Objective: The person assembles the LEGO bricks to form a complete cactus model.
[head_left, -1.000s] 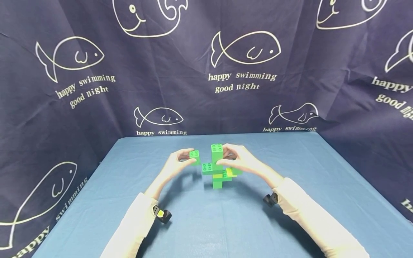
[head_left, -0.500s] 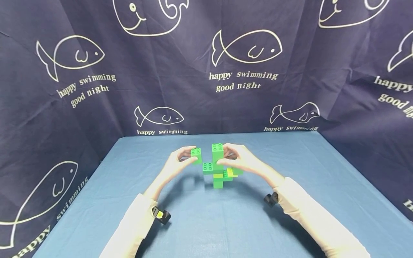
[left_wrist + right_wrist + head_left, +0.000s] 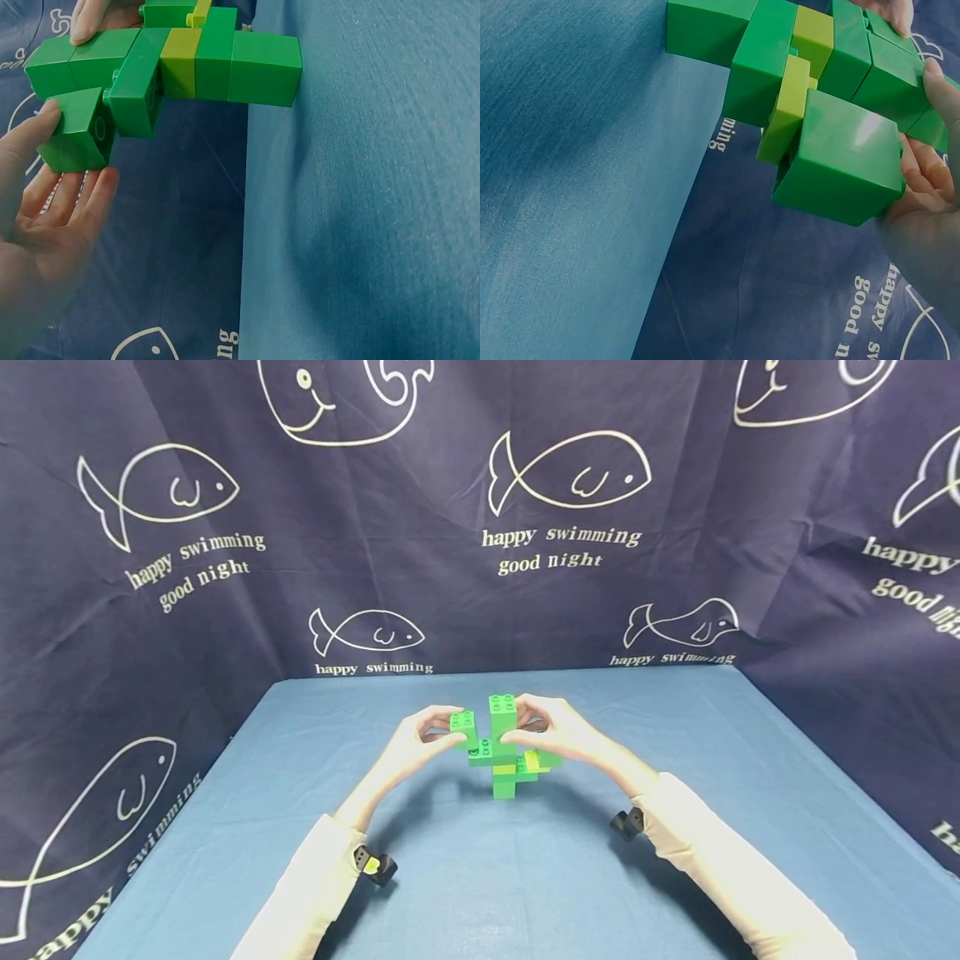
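Note:
Between thumb and fingers, my left hand (image 3: 408,745) pinches a green toy brick (image 3: 71,135). That brick sits tilted just above the studs of a flat green brick (image 3: 135,94) jutting left from a brick build. In the left wrist view a narrow gap shows between the two. My right hand (image 3: 562,728) grips the build's upper column (image 3: 502,714) from the right. Below come a yellow-green brick (image 3: 178,64) and a green bottom brick (image 3: 504,788). On the build's right side, a thin yellow-green piece (image 3: 786,112) carries a larger green brick (image 3: 847,157).
A blue cloth covers the table (image 3: 480,885). Behind it hangs a dark blue curtain (image 3: 450,585) with white fish drawings and lettering. Small black devices, a left one (image 3: 375,865) and a right one (image 3: 627,823), are strapped to the wrists.
My left hand has moved right with its green brick, then lowered it to the build's left-hand brick. The right hand and the build have stayed nearly still.

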Motion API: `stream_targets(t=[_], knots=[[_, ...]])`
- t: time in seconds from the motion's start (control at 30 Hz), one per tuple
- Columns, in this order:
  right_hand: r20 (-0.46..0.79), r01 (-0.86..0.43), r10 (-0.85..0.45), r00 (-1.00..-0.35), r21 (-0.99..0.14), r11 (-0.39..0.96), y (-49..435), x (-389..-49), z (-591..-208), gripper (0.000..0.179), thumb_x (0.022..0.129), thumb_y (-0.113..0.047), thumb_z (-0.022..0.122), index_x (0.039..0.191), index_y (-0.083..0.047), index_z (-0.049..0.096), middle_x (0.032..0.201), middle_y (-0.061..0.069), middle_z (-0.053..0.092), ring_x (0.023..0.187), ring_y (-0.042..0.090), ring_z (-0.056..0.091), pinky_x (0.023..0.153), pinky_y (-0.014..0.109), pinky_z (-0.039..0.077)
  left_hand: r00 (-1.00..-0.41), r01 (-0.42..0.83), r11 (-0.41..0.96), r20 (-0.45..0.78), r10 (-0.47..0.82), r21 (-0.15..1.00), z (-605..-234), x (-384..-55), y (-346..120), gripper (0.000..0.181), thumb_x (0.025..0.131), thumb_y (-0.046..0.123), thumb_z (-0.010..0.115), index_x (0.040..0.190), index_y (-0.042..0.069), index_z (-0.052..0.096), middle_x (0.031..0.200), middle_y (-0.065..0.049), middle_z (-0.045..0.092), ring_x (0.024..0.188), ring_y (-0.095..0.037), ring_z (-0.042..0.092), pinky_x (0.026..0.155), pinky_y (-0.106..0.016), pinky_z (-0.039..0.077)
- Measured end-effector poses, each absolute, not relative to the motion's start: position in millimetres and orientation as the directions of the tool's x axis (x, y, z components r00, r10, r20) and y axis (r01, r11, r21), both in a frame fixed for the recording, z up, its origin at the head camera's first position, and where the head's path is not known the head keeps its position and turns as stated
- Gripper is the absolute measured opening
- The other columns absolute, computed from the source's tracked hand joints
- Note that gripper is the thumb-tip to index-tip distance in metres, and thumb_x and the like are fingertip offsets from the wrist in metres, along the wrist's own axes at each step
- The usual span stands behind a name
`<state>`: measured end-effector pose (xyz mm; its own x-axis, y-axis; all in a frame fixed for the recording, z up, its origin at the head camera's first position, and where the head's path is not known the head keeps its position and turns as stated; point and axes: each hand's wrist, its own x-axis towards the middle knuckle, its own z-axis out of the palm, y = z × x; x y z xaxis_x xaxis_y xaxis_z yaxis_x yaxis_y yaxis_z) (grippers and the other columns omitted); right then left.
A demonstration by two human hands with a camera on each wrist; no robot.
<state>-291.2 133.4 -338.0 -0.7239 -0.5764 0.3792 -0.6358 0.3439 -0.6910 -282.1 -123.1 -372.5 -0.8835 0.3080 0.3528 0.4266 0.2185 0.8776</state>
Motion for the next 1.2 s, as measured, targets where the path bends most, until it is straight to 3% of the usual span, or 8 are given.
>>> stream_targets(t=[0.17,0.4,0.67,0.9,1.2], knots=[[0.381,-0.639,-0.581,-0.719,-0.691,0.337,133,-290,-338,0.022,0.079,-0.019,0.076,0.092,-0.012,0.059,0.081,0.001,0.065,0.08,0.012,0.063,0.08,0.027,0.056,-0.892,0.409,0.243,0.329,0.312,0.879,-372,-280,-122,0.041,0.082,0.008,0.071,0.121,0.004,0.059,0.11,-0.017,0.064,0.098,-0.021,0.061,0.087,-0.029,0.053],[0.388,-0.644,-0.579,-0.717,-0.687,0.337,133,-291,-339,0.022,0.08,-0.018,0.075,0.094,-0.012,0.059,0.081,0.0,0.065,0.08,0.012,0.063,0.081,0.028,0.056,-0.887,0.418,0.26,0.329,0.323,0.87,-350,-261,-118,0.04,0.082,0.005,0.07,0.12,-0.001,0.058,0.109,-0.019,0.064,0.095,-0.016,0.061,0.087,-0.029,0.053],[0.376,-0.632,-0.583,-0.72,-0.703,0.327,132,-286,-333,0.019,0.08,-0.017,0.074,0.092,-0.011,0.059,0.082,0.005,0.065,0.08,0.014,0.064,0.08,0.027,0.056,-0.875,0.433,0.241,0.34,0.345,0.869,-350,-261,-118,0.04,0.082,0.004,0.07,0.12,-0.001,0.059,0.106,-0.021,0.064,0.093,-0.016,0.061,0.091,-0.042,0.052],[0.369,-0.625,-0.588,-0.72,-0.713,0.319,133,-289,-337,0.021,0.081,-0.019,0.074,0.097,-0.013,0.062,0.084,0.003,0.066,0.081,0.014,0.064,0.081,0.025,0.055,-0.867,0.449,0.271,0.343,0.36,0.851,-347,-259,-117,0.039,0.082,0.006,0.071,0.119,0.0,0.06,0.107,-0.018,0.065,0.092,-0.014,0.061,0.087,-0.026,0.053],[0.374,-0.634,-0.587,-0.718,-0.698,0.332,134,-290,-339,0.02,0.081,-0.02,0.074,0.095,-0.014,0.061,0.082,0.002,0.066,0.08,0.011,0.063,0.081,0.024,0.055,-0.864,0.45,0.279,0.334,0.377,0.848,-353,-264,-118,0.037,0.082,0.004,0.07,0.118,-0.001,0.06,0.108,-0.018,0.065,0.09,-0.01,0.06,0.087,-0.03,0.054]])
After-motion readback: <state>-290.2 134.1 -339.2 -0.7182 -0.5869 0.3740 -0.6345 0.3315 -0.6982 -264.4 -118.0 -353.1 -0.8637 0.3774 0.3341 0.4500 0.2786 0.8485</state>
